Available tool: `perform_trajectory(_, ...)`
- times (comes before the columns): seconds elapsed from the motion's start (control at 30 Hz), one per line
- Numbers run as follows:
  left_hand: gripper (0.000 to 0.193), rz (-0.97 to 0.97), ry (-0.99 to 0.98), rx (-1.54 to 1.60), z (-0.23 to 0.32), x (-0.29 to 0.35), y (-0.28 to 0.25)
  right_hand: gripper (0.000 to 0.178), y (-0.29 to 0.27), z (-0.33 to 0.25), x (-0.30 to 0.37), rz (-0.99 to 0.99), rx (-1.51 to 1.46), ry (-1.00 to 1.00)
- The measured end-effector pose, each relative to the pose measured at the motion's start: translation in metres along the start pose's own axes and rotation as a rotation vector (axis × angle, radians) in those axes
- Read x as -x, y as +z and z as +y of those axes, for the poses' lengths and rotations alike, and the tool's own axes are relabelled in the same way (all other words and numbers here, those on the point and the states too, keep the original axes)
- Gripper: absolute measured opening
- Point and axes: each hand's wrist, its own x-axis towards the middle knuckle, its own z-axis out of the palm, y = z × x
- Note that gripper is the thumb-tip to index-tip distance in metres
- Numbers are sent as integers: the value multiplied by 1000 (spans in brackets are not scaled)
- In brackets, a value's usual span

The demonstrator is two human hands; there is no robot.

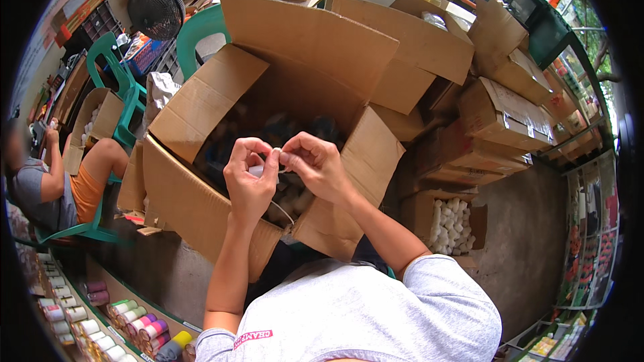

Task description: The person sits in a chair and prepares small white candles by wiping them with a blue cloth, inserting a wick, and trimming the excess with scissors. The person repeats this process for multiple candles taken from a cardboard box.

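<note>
My left hand (251,181) and my right hand (315,164) meet over a large open cardboard box (191,198), fingertips almost touching. Each is closed in a pinch. A small white piece (257,170) shows in the fingers of my left hand; its kind cannot be made out. What the right fingertips pinch is too small to name. Below the hands, a thin white cord (282,212) curves near the box's front edge. Deep in the box, dark bluish and pale items lie in shadow, partly covered by my hands.
At right, a small carton of white pieces (451,226) sits below stacked cardboard boxes (500,117). On the left, a seated person (57,181) works beside green plastic chairs (114,60). A black fan (155,10) stands behind. Coloured cylinders (144,327) line a shelf at lower left.
</note>
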Motion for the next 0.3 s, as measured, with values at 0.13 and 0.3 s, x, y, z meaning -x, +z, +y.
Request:
perform_trajectory(0.13,12,-44,126,-150,-5,0,-3,6,3,-3,0,51,1,-43)
perform_trajectory(0.3,9,-61,152,-138,-11,0,-5,8,-1,2,-1,-41,-45,-45)
